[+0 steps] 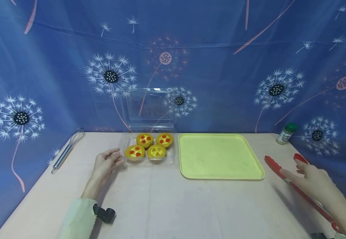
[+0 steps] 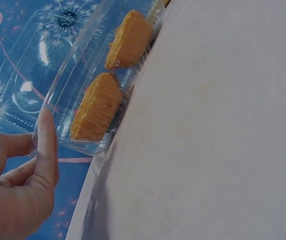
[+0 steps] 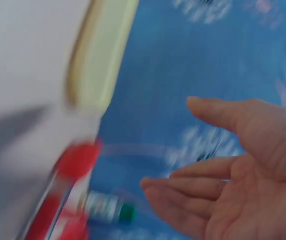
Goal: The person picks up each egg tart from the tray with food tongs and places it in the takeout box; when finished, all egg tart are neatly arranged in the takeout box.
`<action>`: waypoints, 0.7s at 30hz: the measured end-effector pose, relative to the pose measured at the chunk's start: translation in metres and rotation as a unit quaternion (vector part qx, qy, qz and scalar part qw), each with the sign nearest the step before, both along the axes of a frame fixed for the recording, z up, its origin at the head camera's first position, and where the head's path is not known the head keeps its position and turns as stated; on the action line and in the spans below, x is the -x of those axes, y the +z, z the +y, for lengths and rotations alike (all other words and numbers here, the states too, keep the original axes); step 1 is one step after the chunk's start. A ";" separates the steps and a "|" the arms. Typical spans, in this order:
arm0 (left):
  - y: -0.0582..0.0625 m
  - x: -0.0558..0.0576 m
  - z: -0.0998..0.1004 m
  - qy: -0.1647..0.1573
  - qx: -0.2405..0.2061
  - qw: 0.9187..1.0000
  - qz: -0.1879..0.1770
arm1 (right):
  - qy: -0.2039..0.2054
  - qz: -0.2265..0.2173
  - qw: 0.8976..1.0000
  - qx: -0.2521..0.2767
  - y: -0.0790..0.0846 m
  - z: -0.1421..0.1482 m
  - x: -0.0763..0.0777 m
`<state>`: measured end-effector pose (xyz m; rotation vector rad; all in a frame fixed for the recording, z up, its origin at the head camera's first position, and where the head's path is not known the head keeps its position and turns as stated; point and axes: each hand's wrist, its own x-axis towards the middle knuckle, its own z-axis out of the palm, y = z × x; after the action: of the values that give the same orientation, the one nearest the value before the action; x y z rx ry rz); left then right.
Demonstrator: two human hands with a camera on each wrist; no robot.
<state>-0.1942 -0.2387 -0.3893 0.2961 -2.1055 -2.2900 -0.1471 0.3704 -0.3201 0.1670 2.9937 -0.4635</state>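
Note:
A clear plastic clamshell box [image 1: 173, 160] stands with its lid [image 1: 149, 106] raised at the back. Several tarts sit inside; one front tart [image 1: 135, 151] has red dots, while the tart beside it [image 1: 156, 151] has yellow pieces. My left hand [image 1: 106, 162] is at the box's left side, its thumb and fingers pinching the clear rim [image 2: 57, 100]. On the right, my right hand [image 1: 316, 182] hovers over red-tipped tongs [image 1: 273, 166] with fingers extended. In the right wrist view its palm [image 3: 263, 195] holds nothing, and the tongs [image 3: 77, 162] lie apart from it.
A yellow tray [image 1: 217, 156] lies right of the box. Behind the tongs, a green-capped seasoning jar [image 1: 286, 133] stands at the table's back right. A whisk [image 1: 68, 151] lies along the left edge. Blue dandelion-print cloth [image 1: 214, 73] hangs around the table.

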 end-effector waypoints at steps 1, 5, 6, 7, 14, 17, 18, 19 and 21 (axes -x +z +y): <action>0.000 0.000 -0.001 0.001 0.002 1.000 -0.001 | 0.023 0.014 1.000 0.013 0.003 -0.011 0.000; -0.001 0.002 -0.003 -0.003 0.008 1.000 0.001 | 0.110 0.051 0.989 0.078 0.013 -0.060 0.000; 0.000 0.002 -0.004 -0.007 0.010 1.000 0.001 | 0.126 0.054 0.986 0.096 0.015 -0.072 0.000; 0.000 0.003 -0.004 -0.012 0.012 1.000 0.002 | 0.143 0.061 0.982 0.110 0.017 -0.082 0.001; 0.002 0.012 -0.013 -0.052 0.102 0.993 -0.001 | 0.221 0.076 0.953 0.192 0.027 -0.150 0.021; 0.004 0.020 -0.020 -0.060 0.140 0.988 0.000 | 0.235 0.063 0.944 0.221 0.024 -0.179 0.039; 0.004 0.023 -0.023 -0.060 0.146 0.988 0.003 | 0.237 0.058 0.942 0.231 0.023 -0.188 0.046; 0.004 0.027 -0.026 -0.059 0.151 0.987 0.004 | 0.240 0.055 0.938 0.243 0.020 -0.197 0.053; 0.007 0.036 -0.032 -0.062 0.156 0.986 0.016 | 0.237 0.049 0.934 0.263 0.015 -0.214 0.068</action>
<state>-0.2303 -0.2705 -0.3818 0.1226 -2.4827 -1.9602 -0.2148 0.1566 -0.3047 -0.6208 2.7221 -1.1914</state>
